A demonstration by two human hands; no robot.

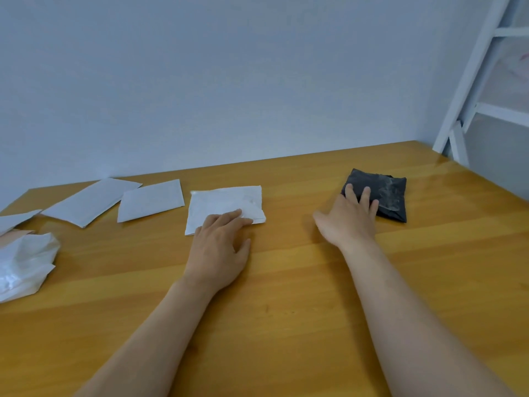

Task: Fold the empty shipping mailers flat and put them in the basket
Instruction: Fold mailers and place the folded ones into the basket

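1. The left fingers [229, 217] lie nearly straight and close together, their tips flat on the near right corner of the folded white mailer [226, 200]. They pinch nothing; the thumb rests on the bare wood.
2. The right fingers [350, 193] are spread and laid over the near left part of the folded dark mailer [385, 193], with the thumb stretched out to the side, off the packet. This also looks like pressing, not gripping.
3. The left hand [220, 247] sits at the middle of the table [286, 285], and the right hand [347, 220] is towards the far right corner. The two mailers are well apart.
4. The step in hand seems to be flattening both folds. To do it well, slide each palm from the crease towards the free edge so the trapped air escapes. The dark packet looks puffy, so it will probably spring open unless it is held while lifted.
5. Near the far left edge lie two flat white mailers [91, 200] [151, 199], with a crumpled white bag [25, 265] at the left edge, not yet folded.
6. The basket is not in view, so I cannot tell where these packets must go.
7. A white frame [472, 81] stands beyond the far right corner.
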